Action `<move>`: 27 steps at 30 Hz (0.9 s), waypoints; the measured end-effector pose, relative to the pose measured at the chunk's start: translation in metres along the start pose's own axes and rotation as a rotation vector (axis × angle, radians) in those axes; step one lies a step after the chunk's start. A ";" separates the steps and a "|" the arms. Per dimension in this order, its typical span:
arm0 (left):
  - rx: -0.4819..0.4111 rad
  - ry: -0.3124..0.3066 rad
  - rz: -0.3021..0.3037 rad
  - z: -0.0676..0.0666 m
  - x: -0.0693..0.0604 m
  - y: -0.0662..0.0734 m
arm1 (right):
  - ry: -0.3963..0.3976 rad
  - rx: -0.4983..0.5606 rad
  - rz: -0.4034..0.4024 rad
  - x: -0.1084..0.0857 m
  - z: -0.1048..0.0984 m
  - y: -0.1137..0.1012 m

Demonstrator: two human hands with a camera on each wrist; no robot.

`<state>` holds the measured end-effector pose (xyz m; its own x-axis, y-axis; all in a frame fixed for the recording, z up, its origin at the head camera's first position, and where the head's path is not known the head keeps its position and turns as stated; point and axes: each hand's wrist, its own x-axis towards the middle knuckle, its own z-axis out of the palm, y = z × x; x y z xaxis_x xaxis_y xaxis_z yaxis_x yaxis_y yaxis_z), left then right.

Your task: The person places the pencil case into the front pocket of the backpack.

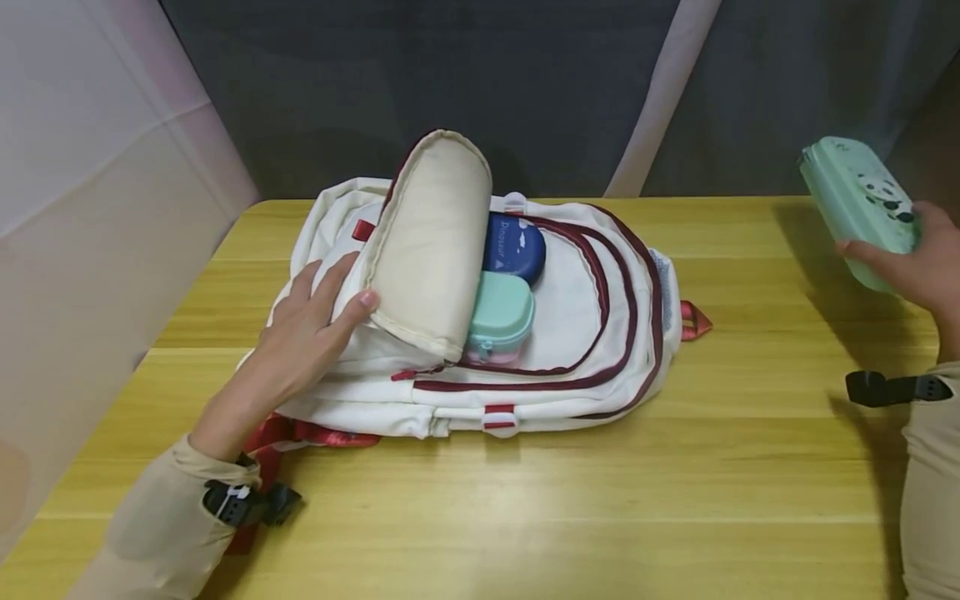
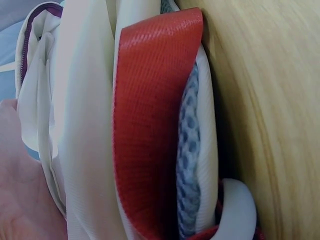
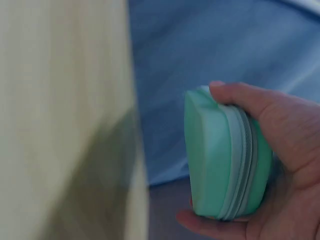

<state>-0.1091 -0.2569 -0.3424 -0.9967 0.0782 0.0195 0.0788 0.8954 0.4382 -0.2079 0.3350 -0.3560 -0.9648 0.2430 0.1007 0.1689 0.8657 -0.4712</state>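
A white backpack (image 1: 570,308) with dark red zips lies flat on the table. Its front flap (image 1: 427,250) is folded back, pale lining outward. Inside the pocket sit a dark blue case (image 1: 517,250) lettered "Dinosaur" and a small mint zip case (image 1: 502,308), both partly covered by the flap. My left hand (image 1: 307,325) rests on the bag with its fingers spread, the thumb at the flap's edge. Off to the right, my right hand (image 1: 926,258) grips a mint green pencil case (image 1: 862,200) with a panda picture, held above the table. The right wrist view shows its zip side (image 3: 225,160).
The wooden table (image 1: 712,483) extends around the bag. A red strap (image 1: 322,433) lies under the bag's left end, and a red loop (image 1: 693,321) sticks out at its right end. Dark grey cloth (image 1: 450,75) hangs behind the table.
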 end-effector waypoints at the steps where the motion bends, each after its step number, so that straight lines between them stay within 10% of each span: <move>1: 0.000 0.002 -0.002 0.000 0.000 0.000 | 0.007 0.016 -0.015 0.000 -0.003 -0.008; 14: 0.002 0.001 -0.013 0.001 0.000 0.001 | -0.150 -0.082 -0.344 -0.019 -0.005 -0.092; 27: -0.012 -0.006 -0.013 0.001 0.003 0.008 | -0.187 -0.092 -0.572 -0.044 -0.003 -0.131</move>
<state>-0.1115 -0.2492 -0.3397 -0.9976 0.0691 0.0079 0.0653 0.8910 0.4492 -0.1873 0.2119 -0.2961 -0.9254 -0.3457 0.1554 -0.3779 0.8727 -0.3091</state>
